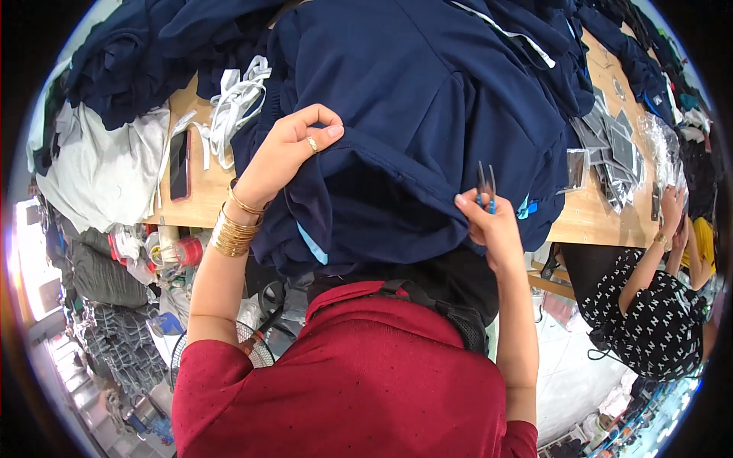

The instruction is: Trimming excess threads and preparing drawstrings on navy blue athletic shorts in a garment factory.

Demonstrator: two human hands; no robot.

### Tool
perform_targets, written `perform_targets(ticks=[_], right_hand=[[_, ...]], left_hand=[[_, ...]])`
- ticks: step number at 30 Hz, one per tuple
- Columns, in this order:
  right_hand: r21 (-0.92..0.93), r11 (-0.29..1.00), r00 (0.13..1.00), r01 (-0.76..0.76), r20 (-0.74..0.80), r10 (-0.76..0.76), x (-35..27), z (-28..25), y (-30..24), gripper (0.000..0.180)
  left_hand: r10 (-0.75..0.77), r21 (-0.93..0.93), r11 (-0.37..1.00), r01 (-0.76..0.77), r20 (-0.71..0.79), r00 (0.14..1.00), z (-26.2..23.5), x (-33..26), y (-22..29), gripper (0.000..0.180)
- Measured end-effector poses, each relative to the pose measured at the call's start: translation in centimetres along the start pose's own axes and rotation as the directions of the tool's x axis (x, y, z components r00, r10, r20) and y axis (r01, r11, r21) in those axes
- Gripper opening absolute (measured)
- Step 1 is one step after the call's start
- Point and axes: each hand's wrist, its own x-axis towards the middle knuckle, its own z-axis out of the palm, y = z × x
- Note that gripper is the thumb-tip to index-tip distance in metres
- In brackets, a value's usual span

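A dark navy garment (374, 76) is spread over the table in front of me, its near opening held up and gaping toward me. My left hand (290, 149), wearing a ring and gold bangles, pinches the left end of that opening's edge between thumb and fingers. At the right end, my right hand (495, 229) has its thumb against the same edge. Small scissors or thread snips (486, 183) with blue handles stick up from this hand, blades pointing away from me. A light blue strip (311, 243) shows inside the garment at the lower left.
White straps (233, 107) and a dark phone (180, 166) lie on the wooden table (200, 208) at left, beside pale grey cloth (103, 164). More navy clothing (126, 65) is heaped behind. To the right are small plastic packets (611, 149) and a co-worker's hand (672, 210).
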Motion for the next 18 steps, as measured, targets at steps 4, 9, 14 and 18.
perform_targets(ticks=[4, 9, 14, 18], right_hand=[[0.074, 0.997, 1.000, 0.020, -0.002, -0.019, -0.9, -0.7, -1.0, 0.014], [0.146, 0.987, 0.998, 0.062, 0.013, -0.064, -1.8, -0.9, -1.8, 0.012], [0.138, 0.984, 0.993, 0.112, 0.011, -0.114, -2.0, -0.9, -2.2, 0.013], [-0.114, 0.973, 0.980, 0.200, 0.026, -0.198, -3.0, 0.1, -2.6, 0.008]], left_hand=[[-0.053, -0.088, 0.995, 0.055, 0.024, 0.998, -0.6, -0.1, -0.1, 0.012], [-0.077, -0.147, 0.986, 0.078, 0.012, 0.997, -0.6, -0.3, 0.6, 0.010], [-0.074, -0.167, 0.983, 0.077, 0.028, 0.997, -1.0, -0.2, 1.1, 0.010], [0.008, -0.147, 0.989, 0.001, 0.058, 0.998, -1.8, -0.4, 1.1, 0.014]])
